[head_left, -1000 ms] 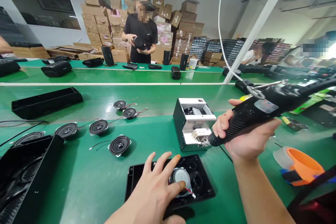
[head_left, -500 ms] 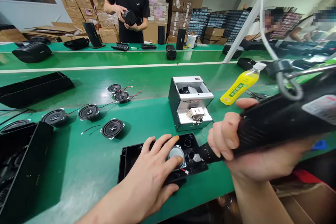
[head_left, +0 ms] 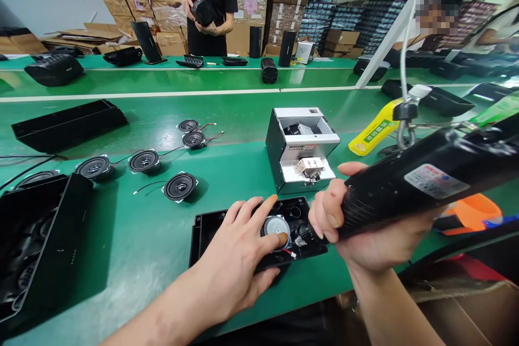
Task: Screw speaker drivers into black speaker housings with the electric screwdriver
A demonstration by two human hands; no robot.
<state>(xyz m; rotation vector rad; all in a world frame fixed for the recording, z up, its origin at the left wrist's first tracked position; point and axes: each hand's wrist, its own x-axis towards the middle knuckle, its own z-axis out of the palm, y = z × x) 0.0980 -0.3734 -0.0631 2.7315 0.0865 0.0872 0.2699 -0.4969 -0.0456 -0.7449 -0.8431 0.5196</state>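
Note:
In front of me lies an open black speaker housing [head_left: 205, 230], with a round speaker driver [head_left: 275, 225] sitting magnet side up inside it. My left hand [head_left: 237, 251] spans the housing: its index finger presses on the driver, the thumb is at the near wall and the other fingers reach the far side. A short red wire with a white plug trails from the driver. Wrapped round a black electric screwdriver [head_left: 385, 194], my right hand [head_left: 375, 251] holds it tilted, its nose down at the housing's right part beside the driver. The exact contact of the tip is hidden.
Several loose speaker drivers [head_left: 180, 187] lie to the left, near a larger black housing [head_left: 60, 259]. A white-and-black screw feeder [head_left: 302, 151] stands behind the work. Right of it lies a yellow bottle [head_left: 373, 132]. A co-worker [head_left: 206, 5] across the line holds a black speaker.
The view has shifted slightly. The screwdriver has swung to a flatter angle, and its nose has moved closer to the driver. My left hand keeps its place on the housing.

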